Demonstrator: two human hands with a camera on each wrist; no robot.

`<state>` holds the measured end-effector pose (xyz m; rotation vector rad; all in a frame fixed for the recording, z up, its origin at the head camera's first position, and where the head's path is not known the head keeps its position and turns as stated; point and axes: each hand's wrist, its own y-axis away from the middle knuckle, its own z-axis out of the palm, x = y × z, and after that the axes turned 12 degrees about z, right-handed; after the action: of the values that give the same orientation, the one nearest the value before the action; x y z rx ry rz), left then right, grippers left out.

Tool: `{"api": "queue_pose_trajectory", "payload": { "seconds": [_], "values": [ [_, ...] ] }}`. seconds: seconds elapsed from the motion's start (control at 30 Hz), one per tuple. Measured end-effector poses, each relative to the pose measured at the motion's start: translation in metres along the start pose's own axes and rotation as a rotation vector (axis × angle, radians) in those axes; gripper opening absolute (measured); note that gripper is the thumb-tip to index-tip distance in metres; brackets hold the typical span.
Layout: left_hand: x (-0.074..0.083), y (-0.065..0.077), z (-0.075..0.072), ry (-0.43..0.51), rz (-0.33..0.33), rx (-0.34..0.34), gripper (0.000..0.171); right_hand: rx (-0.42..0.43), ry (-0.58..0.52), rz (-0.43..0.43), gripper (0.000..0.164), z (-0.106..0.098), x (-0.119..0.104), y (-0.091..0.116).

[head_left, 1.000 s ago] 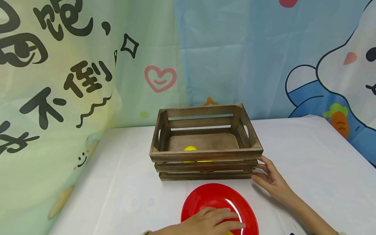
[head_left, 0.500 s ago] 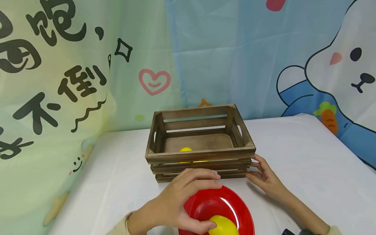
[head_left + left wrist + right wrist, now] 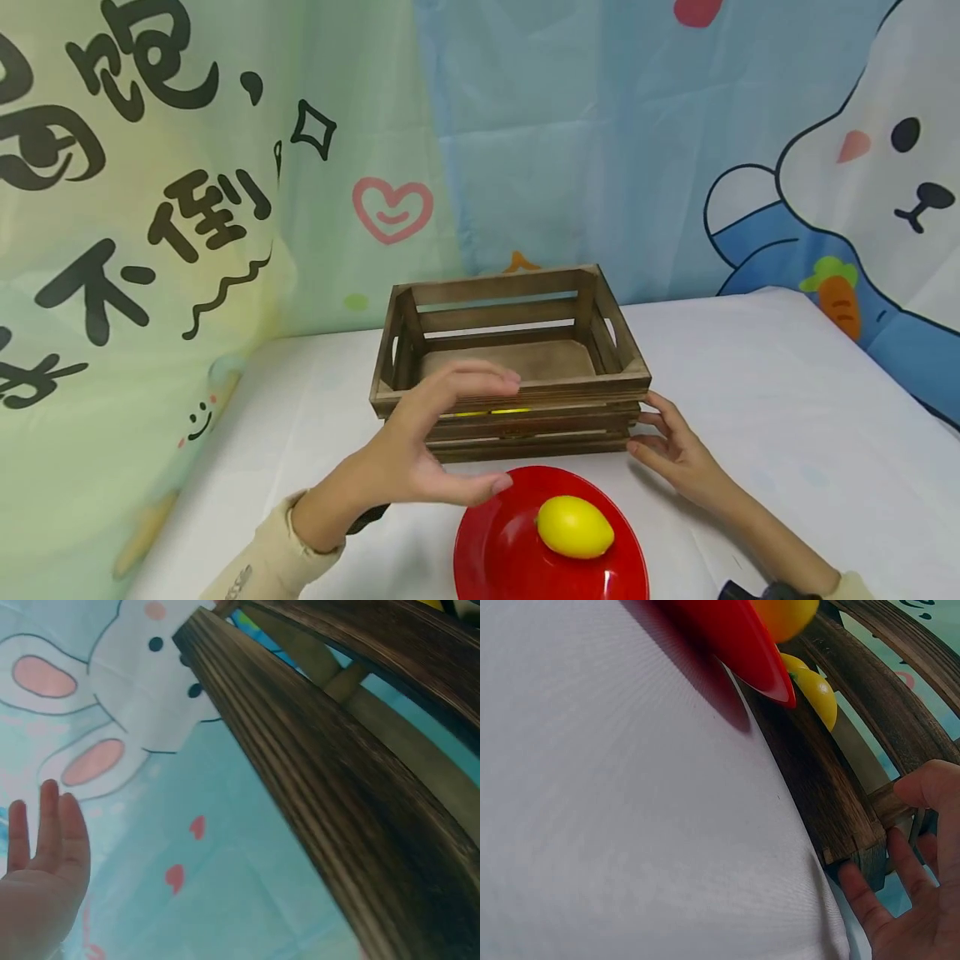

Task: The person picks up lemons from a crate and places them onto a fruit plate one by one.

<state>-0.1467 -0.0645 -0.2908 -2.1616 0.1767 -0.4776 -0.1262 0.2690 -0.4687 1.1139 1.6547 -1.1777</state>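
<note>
My left hand (image 3: 423, 442) hovers in front of the crate's left part, thumb and fingers spread apart with nothing between them. In the left wrist view its fingers (image 3: 49, 832) look straight. A yellow lemon (image 3: 574, 527) lies on a red plate (image 3: 487, 558) near the table's front. Behind the plate stands a slatted wooden crate (image 3: 517, 425). At the crate's right front corner, my right hand (image 3: 686, 462) rests with loosely bent fingers against the wood. Yellow lemon-like fruits (image 3: 817, 696) show between the slats, partly hidden.
White cloth (image 3: 787, 400) covers the table. A printed curtain (image 3: 540, 142) hangs close behind the crate. A dark object (image 3: 738, 592) sits by the right forearm at the bottom edge.
My left hand has risen from over the plate and moved up and left, leaving the lemon in full view. The right hand stays at the crate's corner. The head view has shifted slightly.
</note>
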Motion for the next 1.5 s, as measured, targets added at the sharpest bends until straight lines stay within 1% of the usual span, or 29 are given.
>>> {"api": "queue_pose_trajectory", "payload": {
  "seconds": [0.1, 0.17, 0.27, 0.33, 0.4, 0.5, 0.6, 0.67, 0.77, 0.93, 1.07, 1.13, 1.23, 1.37, 1.5],
  "values": [
    [-0.010, -0.002, -0.007, 0.040, -0.039, 0.076, 0.053, 0.013, 0.026, 0.015, 0.077, -0.001, -0.002, 0.000],
    [-0.014, -0.002, -0.012, 0.062, -0.084, 0.107, 0.054, 0.017, 0.043, 0.029, 0.076, 0.000, -0.003, 0.000],
    [-0.022, -0.001, -0.021, 0.079, -0.157, 0.114, 0.053, 0.015, 0.053, 0.036, 0.076, 0.000, -0.004, 0.000],
    [-0.029, 0.001, -0.026, 0.074, -0.207, 0.101, 0.050, 0.014, 0.047, 0.029, 0.077, 0.000, -0.003, 0.000],
    [-0.037, 0.003, -0.030, 0.060, -0.256, 0.080, 0.044, 0.012, 0.040, 0.021, 0.078, 0.000, -0.002, 0.000],
    [-0.049, 0.007, -0.035, 0.036, -0.322, 0.047, 0.043, 0.009, 0.029, 0.011, 0.079, 0.001, -0.001, -0.001],
    [-0.059, 0.011, -0.039, 0.030, -0.374, 0.010, 0.045, 0.010, 0.033, 0.013, 0.079, 0.001, 0.000, -0.002],
    [-0.064, 0.013, -0.041, 0.026, -0.394, -0.021, 0.044, 0.008, 0.032, 0.015, 0.079, 0.002, 0.001, -0.002],
    [-0.068, 0.015, -0.048, 0.015, -0.388, -0.099, 0.040, 0.006, 0.021, 0.015, 0.078, 0.002, 0.000, -0.002],
    [-0.068, 0.010, -0.064, 0.036, -0.335, -0.243, 0.038, -0.009, 0.004, -0.006, 0.078, 0.001, -0.003, -0.003],
    [-0.073, 0.006, -0.071, 0.063, -0.322, -0.318, 0.037, -0.007, 0.007, -0.013, 0.078, -0.002, -0.004, -0.003],
    [-0.077, 0.005, -0.074, 0.061, -0.334, -0.357, 0.035, -0.004, 0.011, -0.007, 0.078, -0.002, -0.004, -0.004],
    [-0.082, 0.005, -0.079, 0.036, -0.374, -0.407, 0.032, -0.001, 0.029, 0.012, 0.077, -0.002, -0.004, -0.003],
    [-0.089, 0.003, -0.088, 0.006, -0.420, -0.433, 0.032, 0.007, 0.037, 0.020, 0.078, -0.001, -0.003, -0.001],
    [-0.094, 0.001, -0.095, -0.001, -0.461, -0.462, 0.036, 0.007, 0.021, 0.004, 0.078, 0.001, -0.003, -0.002]
  ]
}}
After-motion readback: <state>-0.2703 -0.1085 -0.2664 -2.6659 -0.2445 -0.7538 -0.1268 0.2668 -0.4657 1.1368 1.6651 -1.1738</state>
